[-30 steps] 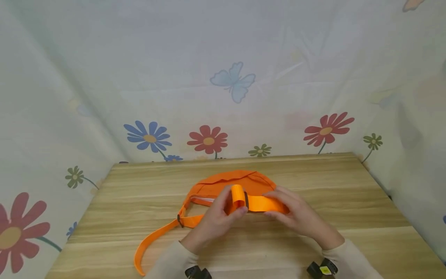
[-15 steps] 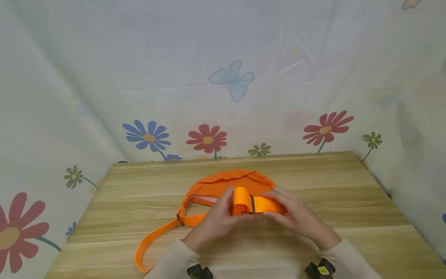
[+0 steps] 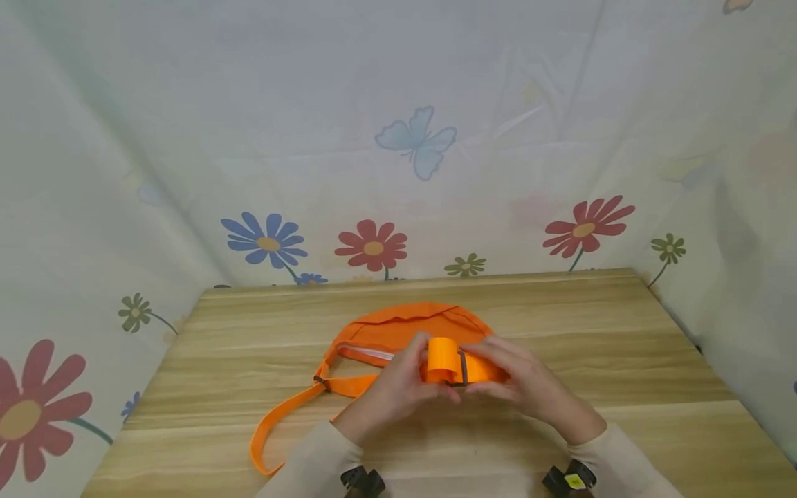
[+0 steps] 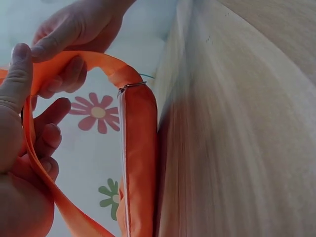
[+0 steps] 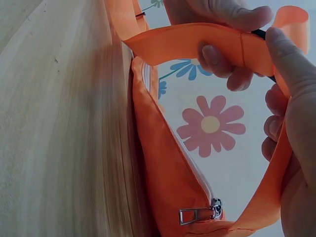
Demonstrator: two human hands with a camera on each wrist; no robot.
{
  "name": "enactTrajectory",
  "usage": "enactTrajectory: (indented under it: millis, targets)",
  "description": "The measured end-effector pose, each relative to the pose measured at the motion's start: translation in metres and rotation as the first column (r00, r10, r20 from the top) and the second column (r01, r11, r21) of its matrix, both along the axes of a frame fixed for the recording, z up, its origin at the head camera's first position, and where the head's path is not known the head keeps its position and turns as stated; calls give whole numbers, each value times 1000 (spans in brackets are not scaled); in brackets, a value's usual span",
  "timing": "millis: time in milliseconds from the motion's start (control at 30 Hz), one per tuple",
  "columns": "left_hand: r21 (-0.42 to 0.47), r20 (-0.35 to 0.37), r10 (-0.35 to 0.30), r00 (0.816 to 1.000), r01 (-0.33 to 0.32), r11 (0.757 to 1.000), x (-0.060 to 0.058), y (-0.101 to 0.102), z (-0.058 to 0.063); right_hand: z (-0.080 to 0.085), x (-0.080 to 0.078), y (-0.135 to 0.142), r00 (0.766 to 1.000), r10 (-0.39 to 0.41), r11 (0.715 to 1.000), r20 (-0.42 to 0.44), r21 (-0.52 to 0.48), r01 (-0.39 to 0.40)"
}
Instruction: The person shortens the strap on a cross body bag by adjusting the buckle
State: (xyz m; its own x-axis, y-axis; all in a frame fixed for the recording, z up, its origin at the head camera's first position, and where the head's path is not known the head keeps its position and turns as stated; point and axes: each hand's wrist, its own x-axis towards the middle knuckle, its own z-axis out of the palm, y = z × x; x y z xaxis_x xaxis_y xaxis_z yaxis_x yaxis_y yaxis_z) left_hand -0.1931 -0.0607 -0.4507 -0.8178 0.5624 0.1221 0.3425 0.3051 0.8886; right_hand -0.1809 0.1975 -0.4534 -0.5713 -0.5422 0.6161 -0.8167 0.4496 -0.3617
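Observation:
An orange waist bag (image 3: 405, 325) lies on the table with its white zip toward me; its metal zip pull (image 5: 195, 216) shows in the right wrist view. Above its near side, both hands hold the bag's orange strap (image 3: 349, 385). My left hand (image 3: 405, 384) pinches the strap beside a dark slider buckle (image 3: 463, 369), where the webbing stands up in a loop (image 3: 442, 356). On the buckle's other side my right hand (image 3: 529, 380) grips the strap between thumb and fingers. Parts of the buckle are hidden by fingers.
A second dark slider (image 3: 321, 382) sits on the strap at the left, where a slack loop of strap curves over the wood-grain table (image 3: 623, 332). A flower-printed cloth (image 3: 299, 173) hangs behind and at both sides.
The left hand has moved slightly right, closer to the right hand. The upright loop and buckle have shifted right, and the slack strap at the left has been drawn inward a little.

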Motion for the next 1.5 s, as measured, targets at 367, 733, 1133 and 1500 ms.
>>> enactTrajectory:
  millis: [367,733,1133,1500]
  targets:
    - [-195,-106,-5,994,-16,981,-3,-17,1,1,1,-2,998,-47,998,47,36,45]
    - [-254,-647,-96,757,-95,962,1,-39,-5,-5,0,3,999,-22,1000,30,-19,23]
    - [-361,-659,-99,746,-199,911,7,-89,2,-3,1,7,998,-50,998,47,-27,52]
    - [-441,-541,-111,834,-169,882,9,-129,2,-4,0,8,997,-5,999,81,-34,7]
